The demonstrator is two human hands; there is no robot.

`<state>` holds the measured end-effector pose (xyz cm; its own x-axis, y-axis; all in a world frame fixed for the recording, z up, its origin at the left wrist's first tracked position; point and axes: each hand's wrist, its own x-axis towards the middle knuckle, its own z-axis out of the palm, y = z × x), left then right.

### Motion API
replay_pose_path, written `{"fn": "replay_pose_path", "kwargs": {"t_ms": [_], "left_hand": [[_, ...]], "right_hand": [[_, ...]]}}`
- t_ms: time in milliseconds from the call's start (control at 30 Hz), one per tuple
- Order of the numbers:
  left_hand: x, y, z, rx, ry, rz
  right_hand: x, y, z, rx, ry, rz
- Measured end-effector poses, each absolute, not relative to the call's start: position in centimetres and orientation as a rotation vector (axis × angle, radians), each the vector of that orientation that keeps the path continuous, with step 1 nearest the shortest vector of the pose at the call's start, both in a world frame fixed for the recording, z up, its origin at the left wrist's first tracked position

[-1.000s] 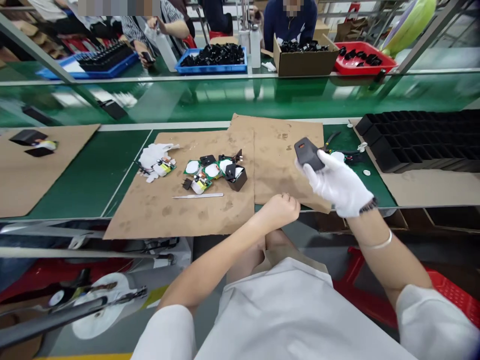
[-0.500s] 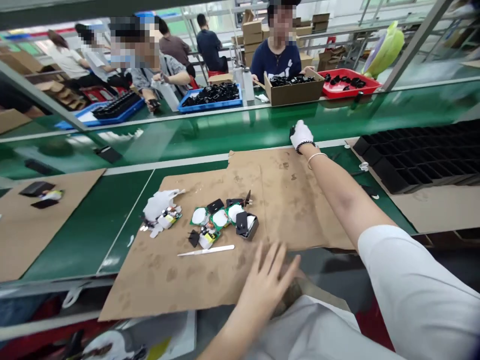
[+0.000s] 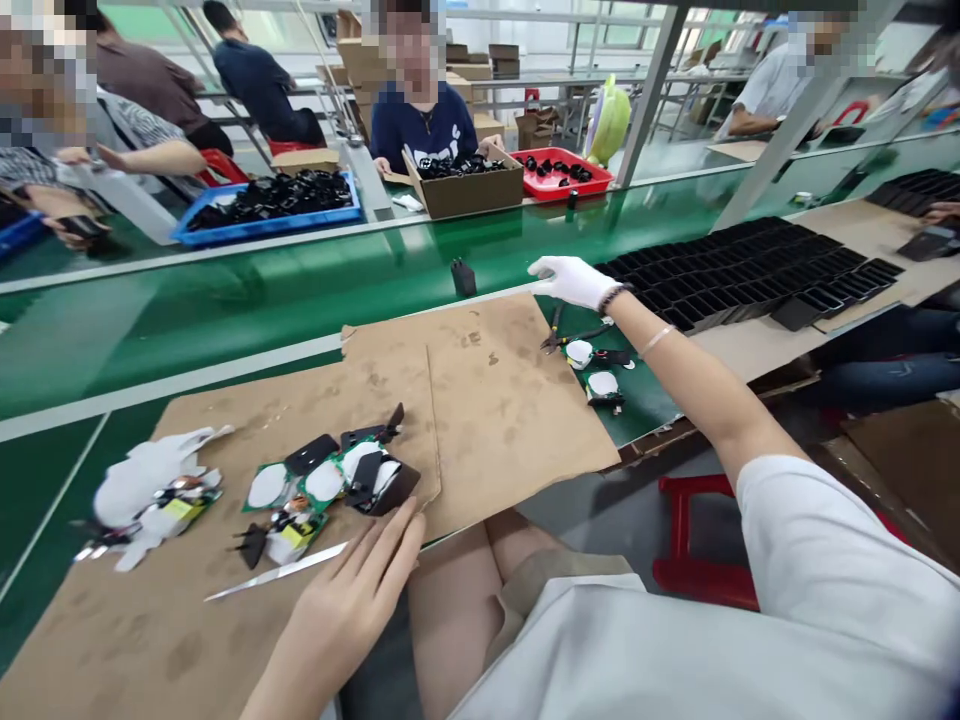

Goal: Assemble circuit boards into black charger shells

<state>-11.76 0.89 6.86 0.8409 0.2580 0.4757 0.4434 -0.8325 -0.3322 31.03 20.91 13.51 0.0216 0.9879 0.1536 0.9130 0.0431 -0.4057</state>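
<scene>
My left hand [image 3: 360, 590], bare, lies with fingers stretched out over the cardboard sheet [image 3: 517, 400], its fingertips at the edge of a small black housing [image 3: 396, 488]. Beneath that hand is part of a pair of white-handled tweezers [image 3: 277, 572]. Beside the housing are several green circuit boards [image 3: 324, 482] with white round pads, and a black plug piece [image 3: 251, 543]. My right hand [image 3: 570, 280], in a white glove, reaches over the bench's far edge with fingers apart and nothing in them. Left of it, a black plug housing [image 3: 463, 278] stands upright on the green belt [image 3: 315, 285].
A crumpled white glove [image 3: 150, 475] lies at the left beside another board. Pliers [image 3: 553, 335] and two boards [image 3: 602, 385] lie under my right arm. Rows of black housings [image 3: 720, 270] fill the right side. A co-worker [image 3: 424, 120] sits opposite behind a cardboard box [image 3: 472, 192].
The view has turned right. My right hand has let go of the black plug housing, which now stands on the belt, and has moved right. My left hand is now at the small housing.
</scene>
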Motion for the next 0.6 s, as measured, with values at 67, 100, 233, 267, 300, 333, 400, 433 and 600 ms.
{"fn": "replay_pose_path", "kwargs": {"t_ms": [67, 100, 233, 267, 300, 333, 400, 433, 600], "left_hand": [[-12.0, 1.1, 6.5, -2.588, -0.505, -0.559], [-12.0, 1.1, 6.3, -2.598, -0.503, -0.545], [-12.4, 1.3, 5.6, -2.596, -0.546, -0.52], [-12.4, 1.5, 5.5, -2.587, -0.555, -0.506], [-12.4, 1.7, 5.5, -2.57, -0.56, -0.489], [-12.4, 2.0, 5.5, -2.55, -0.564, -0.471], [-12.4, 2.7, 5.5, -2.501, -0.576, -0.459], [-12.4, 3.0, 5.6, -2.479, -0.587, -0.474], [-13.3, 3.5, 4.8, -2.637, -0.813, -0.537]], "right_hand": [[34.6, 16.9, 14.3, -1.982, -1.866, 0.166], [36.5, 15.0, 14.6, -2.032, -1.822, 0.106], [43.4, 9.4, 15.3, -2.421, -1.59, -0.024], [44.7, 8.4, 15.4, -2.491, -1.516, -0.007], [45.9, 7.6, 15.5, -2.537, -1.437, 0.004], [47.0, 6.8, 15.6, -2.564, -1.353, 0.003], [49.2, 5.2, 16.2, -2.594, -1.181, -0.05], [50.4, 4.3, 16.5, -2.61, -1.098, -0.097], [57.4, 0.0, 18.2, -2.698, -0.843, -0.203]]}}
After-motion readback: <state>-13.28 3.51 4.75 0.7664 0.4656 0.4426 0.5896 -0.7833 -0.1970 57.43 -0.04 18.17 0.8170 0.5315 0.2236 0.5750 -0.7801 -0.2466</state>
